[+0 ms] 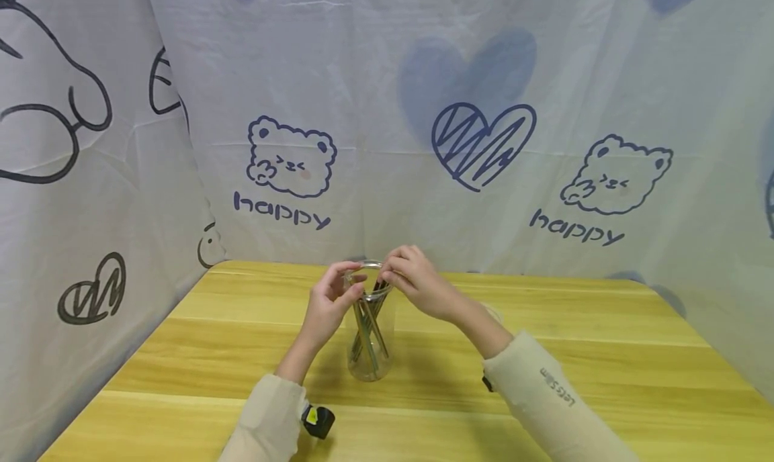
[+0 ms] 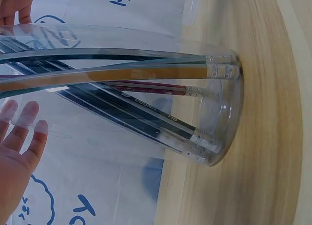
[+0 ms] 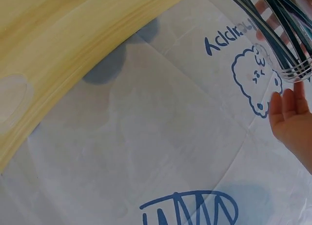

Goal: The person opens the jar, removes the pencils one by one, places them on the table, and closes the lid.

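A tall clear jar (image 1: 370, 368) stands on the table, holding several pencils (image 2: 146, 105) that lean with their eraser ends down. Dark, orange-and-green and red barrels show through its wall. At the left of the jar's mouth, my left hand (image 1: 329, 304) holds the rim between curved fingers and thumb. My right hand (image 1: 420, 284) grips the opposite side of the rim with bent fingers, close beside the upper ends of the dark pencils. In the right wrist view the fingers of the right hand (image 3: 295, 115) meet the rim, and its thumb is hidden.
A clear round disc (image 3: 14, 101) lies on the wooden table (image 1: 574, 354) to the right of the jar. White cloth (image 1: 375, 79) printed with hearts and bears hangs behind the table and on the left. A small black device (image 1: 318, 422) sits at my left wrist.
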`<state>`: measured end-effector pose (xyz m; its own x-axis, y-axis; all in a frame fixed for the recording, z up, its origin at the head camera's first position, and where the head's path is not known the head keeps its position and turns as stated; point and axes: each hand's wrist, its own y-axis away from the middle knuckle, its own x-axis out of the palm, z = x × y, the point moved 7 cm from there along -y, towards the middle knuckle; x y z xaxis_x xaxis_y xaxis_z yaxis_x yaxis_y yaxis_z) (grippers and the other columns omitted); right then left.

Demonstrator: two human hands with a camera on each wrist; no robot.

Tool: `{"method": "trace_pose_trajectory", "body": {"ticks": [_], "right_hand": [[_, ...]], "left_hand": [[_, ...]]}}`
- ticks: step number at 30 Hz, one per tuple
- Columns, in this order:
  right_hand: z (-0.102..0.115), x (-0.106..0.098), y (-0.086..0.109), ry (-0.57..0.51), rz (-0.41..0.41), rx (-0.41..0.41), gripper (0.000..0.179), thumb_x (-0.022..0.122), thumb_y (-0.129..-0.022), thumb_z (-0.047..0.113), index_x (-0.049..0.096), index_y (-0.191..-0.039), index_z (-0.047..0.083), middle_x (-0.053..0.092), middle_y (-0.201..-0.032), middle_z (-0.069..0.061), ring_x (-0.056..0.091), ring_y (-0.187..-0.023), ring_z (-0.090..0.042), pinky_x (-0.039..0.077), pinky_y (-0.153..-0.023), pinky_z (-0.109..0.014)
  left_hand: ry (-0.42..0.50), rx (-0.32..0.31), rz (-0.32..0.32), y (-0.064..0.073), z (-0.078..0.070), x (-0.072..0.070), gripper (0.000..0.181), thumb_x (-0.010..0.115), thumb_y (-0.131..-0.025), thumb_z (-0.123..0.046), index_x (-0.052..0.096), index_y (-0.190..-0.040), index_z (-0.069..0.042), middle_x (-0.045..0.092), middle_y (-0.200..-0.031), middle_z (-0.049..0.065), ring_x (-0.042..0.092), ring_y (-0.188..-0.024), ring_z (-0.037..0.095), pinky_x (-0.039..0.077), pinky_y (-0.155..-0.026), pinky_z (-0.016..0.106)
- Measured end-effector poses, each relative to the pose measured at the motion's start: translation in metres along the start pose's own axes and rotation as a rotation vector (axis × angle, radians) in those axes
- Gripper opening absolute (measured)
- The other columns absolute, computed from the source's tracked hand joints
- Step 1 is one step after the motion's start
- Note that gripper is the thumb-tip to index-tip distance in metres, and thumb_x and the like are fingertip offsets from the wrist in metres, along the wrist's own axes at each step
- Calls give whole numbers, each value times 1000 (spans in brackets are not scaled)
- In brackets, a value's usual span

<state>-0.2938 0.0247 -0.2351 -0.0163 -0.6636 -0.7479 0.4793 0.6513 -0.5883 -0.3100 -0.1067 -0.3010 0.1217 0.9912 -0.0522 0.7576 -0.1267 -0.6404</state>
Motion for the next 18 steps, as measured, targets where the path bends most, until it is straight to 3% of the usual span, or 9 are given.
{"method": "trace_pose_trajectory", "body": {"ticks": [5,10,13,18], "right_hand": [[-5,-11,-2,-164,-122,70,13,46,-91,0,56,-83,-2,54,-79,-9,46,-70,-19,40,-61,-27],[-9,-18,-1,-428,-188,157,19,34,-96,4,49,-90,-5,59,-80,-18,50,-56,-18,41,-47,-23],[-9,-22,-1,-568,-227,143,22,29,-98,7,43,-92,-9,60,-81,-25,54,-50,-23,44,-43,-26],[-9,-27,0,-697,-272,128,21,32,-97,10,38,-93,-9,58,-79,-34,58,-50,-22,49,-44,-32]], "left_hand": [[-15,-16,-9,0,0,0,30,51,-85,3,47,-114,6,50,-116,25,56,-95,11,49,-74,28],[-16,-38,-16,0,-1,0,31,51,-84,6,46,-115,7,50,-117,24,55,-95,9,48,-74,27],[-10,-41,-17,0,0,0,31,52,-84,5,46,-115,7,51,-115,23,56,-94,10,48,-74,27],[-4,-29,-17,0,-1,0,30,51,-84,4,47,-114,6,53,-112,23,56,-94,11,49,-75,28]]}}
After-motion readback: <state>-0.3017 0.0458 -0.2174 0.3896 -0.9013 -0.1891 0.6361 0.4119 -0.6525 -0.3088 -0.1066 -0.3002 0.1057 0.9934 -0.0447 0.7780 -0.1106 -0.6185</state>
